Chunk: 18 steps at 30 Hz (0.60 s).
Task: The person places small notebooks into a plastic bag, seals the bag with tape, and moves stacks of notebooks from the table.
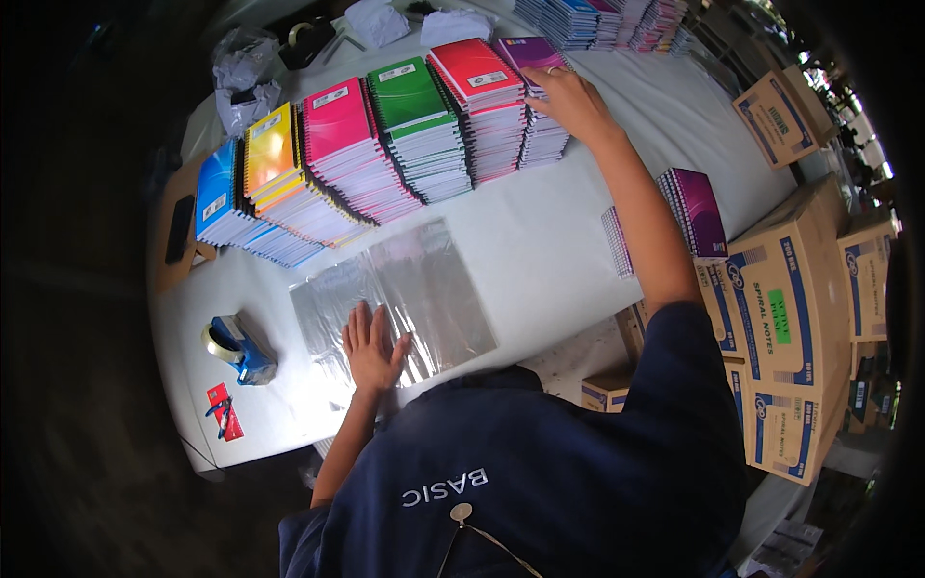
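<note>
Clear plastic sleeves (pixel 400 294) lie flat on the white surface (pixel 540 241), a glossy, crinkled stack catching the light, its near edge pinned under the flat, spread-fingered left hand (pixel 371 349). Farther back, the purple spiral notebook (pixel 530 53) tops the rightmost stack in a row of coloured stacks; it lies face up, white label showing, with the right hand (pixel 568 101) resting palm-down across its near right corner, fingers reaching over the cover.

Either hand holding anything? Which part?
Nothing gripped. Left hand lies flat on the clear bags; right hand rests on the purple stack's top notebook.
</note>
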Motion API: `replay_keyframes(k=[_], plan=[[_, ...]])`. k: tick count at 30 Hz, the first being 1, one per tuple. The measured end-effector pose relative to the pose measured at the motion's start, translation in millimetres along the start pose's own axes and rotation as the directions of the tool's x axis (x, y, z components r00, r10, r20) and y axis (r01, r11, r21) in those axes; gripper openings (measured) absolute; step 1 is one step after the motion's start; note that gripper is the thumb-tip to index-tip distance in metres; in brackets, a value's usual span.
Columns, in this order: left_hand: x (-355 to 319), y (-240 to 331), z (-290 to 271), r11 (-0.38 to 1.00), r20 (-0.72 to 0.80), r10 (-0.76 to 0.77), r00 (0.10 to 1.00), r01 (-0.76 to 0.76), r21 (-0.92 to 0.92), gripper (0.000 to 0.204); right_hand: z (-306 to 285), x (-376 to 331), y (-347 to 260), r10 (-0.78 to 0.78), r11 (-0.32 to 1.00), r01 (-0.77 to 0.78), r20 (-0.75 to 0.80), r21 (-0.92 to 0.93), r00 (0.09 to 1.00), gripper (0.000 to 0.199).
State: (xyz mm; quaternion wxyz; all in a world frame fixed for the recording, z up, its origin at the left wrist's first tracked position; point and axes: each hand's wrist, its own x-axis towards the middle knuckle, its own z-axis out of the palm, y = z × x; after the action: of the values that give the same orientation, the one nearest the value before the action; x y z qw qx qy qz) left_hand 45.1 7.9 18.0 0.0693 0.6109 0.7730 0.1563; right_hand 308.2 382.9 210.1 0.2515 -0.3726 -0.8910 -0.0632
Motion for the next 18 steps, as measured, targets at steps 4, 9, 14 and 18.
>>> replay_keyframes(k=[4,9,14,18], plan=[[-3.0,-5.7,0.5,1.000,0.017,-0.024,1.000,0.024,0.003,0.068,3.6,12.9,-2.3,0.022,0.999,-0.024,0.048,0.033,0.999,0.036],[0.8,-3.1,-1.9,0.999,0.019,-0.005,1.000,0.006,-0.035,0.067,-16.3,11.5,21.0,0.403,0.874,-0.237,-0.359,0.423,0.842,0.023],[35.7,19.2,-48.1,0.612,0.238,-0.095,0.967,0.245,-0.752,0.071,-64.5,-24.7,-54.9,0.753,0.264,0.109,-0.275,0.958,0.598,0.023],[77.9,90.5,-92.7,-0.290,0.087,0.008,0.996,0.086,-0.953,0.065,-19.9,-94.5,-166.1,0.724,-0.233,0.008,0.168,0.972,0.669,0.026]])
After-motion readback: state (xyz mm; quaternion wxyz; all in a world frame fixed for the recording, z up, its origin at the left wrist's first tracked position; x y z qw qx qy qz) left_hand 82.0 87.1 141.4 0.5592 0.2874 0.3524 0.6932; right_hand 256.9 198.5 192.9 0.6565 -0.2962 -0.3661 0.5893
